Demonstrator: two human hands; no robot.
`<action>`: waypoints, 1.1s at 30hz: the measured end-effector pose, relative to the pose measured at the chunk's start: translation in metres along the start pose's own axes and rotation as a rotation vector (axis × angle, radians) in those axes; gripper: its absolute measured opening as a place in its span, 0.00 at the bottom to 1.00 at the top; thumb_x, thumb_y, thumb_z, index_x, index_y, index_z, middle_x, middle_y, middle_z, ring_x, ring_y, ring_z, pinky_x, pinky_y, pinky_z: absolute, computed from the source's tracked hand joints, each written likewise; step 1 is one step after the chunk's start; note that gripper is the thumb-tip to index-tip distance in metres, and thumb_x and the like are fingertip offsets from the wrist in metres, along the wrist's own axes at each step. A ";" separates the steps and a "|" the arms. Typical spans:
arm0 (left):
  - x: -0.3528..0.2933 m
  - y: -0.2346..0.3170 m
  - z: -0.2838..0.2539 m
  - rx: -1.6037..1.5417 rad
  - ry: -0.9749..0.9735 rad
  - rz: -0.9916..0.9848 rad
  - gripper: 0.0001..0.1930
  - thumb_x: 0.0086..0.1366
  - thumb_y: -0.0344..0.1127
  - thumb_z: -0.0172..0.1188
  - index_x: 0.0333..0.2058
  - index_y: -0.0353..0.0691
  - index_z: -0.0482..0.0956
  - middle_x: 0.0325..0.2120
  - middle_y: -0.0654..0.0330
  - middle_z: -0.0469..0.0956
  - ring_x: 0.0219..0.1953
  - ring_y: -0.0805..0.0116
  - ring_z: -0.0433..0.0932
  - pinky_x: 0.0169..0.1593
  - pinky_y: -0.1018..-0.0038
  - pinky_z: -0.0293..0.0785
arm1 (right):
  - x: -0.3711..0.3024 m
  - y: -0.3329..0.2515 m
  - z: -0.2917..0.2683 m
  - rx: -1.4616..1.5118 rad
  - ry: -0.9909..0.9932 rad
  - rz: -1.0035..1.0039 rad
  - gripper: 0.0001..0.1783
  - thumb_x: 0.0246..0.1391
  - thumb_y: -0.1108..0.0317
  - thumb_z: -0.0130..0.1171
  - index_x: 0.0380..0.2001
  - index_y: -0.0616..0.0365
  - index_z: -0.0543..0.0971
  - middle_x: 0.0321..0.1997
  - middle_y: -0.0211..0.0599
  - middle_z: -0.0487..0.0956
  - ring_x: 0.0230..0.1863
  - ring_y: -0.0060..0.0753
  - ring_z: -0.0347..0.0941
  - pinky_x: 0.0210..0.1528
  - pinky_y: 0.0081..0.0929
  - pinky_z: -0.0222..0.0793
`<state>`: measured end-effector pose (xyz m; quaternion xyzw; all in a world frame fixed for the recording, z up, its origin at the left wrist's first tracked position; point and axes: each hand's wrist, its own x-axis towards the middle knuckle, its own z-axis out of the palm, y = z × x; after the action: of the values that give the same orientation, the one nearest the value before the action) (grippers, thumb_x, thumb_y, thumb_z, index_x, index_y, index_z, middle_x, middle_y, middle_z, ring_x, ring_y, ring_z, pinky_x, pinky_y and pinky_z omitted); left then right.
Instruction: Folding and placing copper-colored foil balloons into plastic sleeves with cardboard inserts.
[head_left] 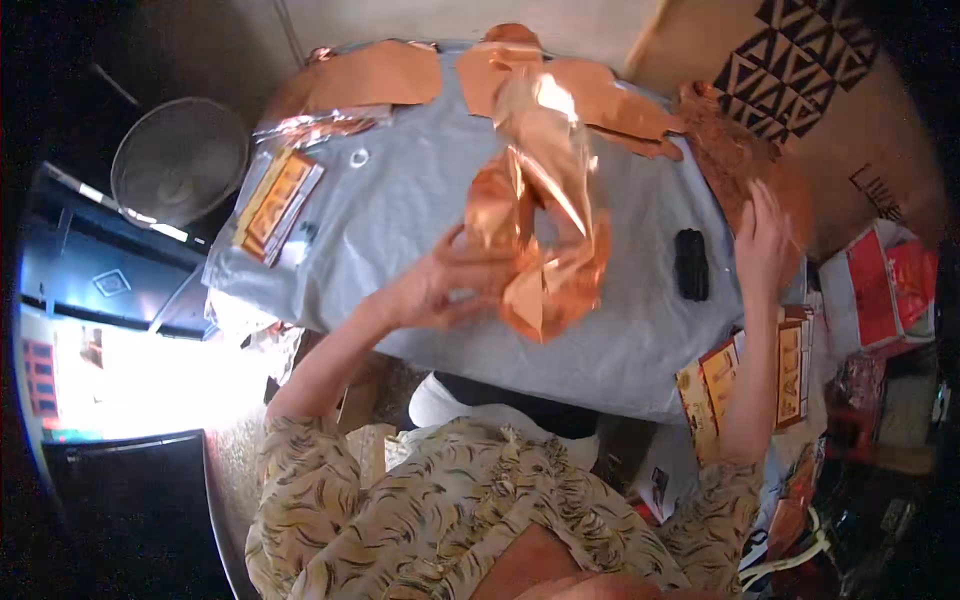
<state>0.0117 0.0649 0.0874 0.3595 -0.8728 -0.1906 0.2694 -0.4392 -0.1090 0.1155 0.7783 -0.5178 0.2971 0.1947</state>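
A shiny copper-coloured foil balloon (548, 130), creased and looped at its near end, lies across the middle of the table. My left hand (450, 282) grips its near left side, with the fingertips partly hidden against the foil. Over at the table's right edge, my right hand (763, 235) reaches up with its fingers stretched out. It is beside a duller copper-coloured foil piece (735, 160), and I see nothing held in it. Left of that hand lies a small black bundle (691, 264).
Flat copper foil pieces (375, 78) line the back of the grey-covered table (400, 215). A printed packet (275, 205) and a small white ring (359, 157) are at left. More printed packets (712, 390) lie near right. A cardboard box (850, 130) stands behind; a round mesh fan (180, 160) stands left.
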 end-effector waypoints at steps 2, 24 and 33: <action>-0.026 0.008 0.014 0.059 -0.053 -0.048 0.11 0.65 0.36 0.67 0.46 0.49 0.83 0.65 0.62 0.75 0.67 0.59 0.73 0.72 0.32 0.47 | -0.009 -0.077 -0.031 0.289 0.080 -0.069 0.19 0.69 0.70 0.52 0.60 0.63 0.78 0.65 0.49 0.77 0.66 0.54 0.72 0.69 0.48 0.63; -0.071 -0.026 0.009 0.482 0.236 -0.494 0.22 0.70 0.47 0.61 0.59 0.47 0.77 0.66 0.52 0.71 0.67 0.53 0.71 0.67 0.49 0.64 | -0.101 -0.214 0.029 0.262 -0.548 -0.181 0.38 0.69 0.54 0.53 0.77 0.49 0.57 0.81 0.45 0.54 0.82 0.53 0.44 0.78 0.68 0.30; 0.014 -0.141 -0.013 0.531 0.440 -0.708 0.33 0.65 0.49 0.65 0.65 0.41 0.70 0.58 0.50 0.76 0.60 0.49 0.75 0.62 0.47 0.68 | -0.039 -0.154 0.097 0.136 -0.288 0.070 0.37 0.68 0.57 0.56 0.74 0.58 0.59 0.77 0.51 0.59 0.75 0.58 0.58 0.73 0.57 0.51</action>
<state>0.0849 -0.0415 0.0281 0.7220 -0.6379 0.0390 0.2653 -0.2827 -0.0814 0.0179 0.8057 -0.5458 0.2235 0.0548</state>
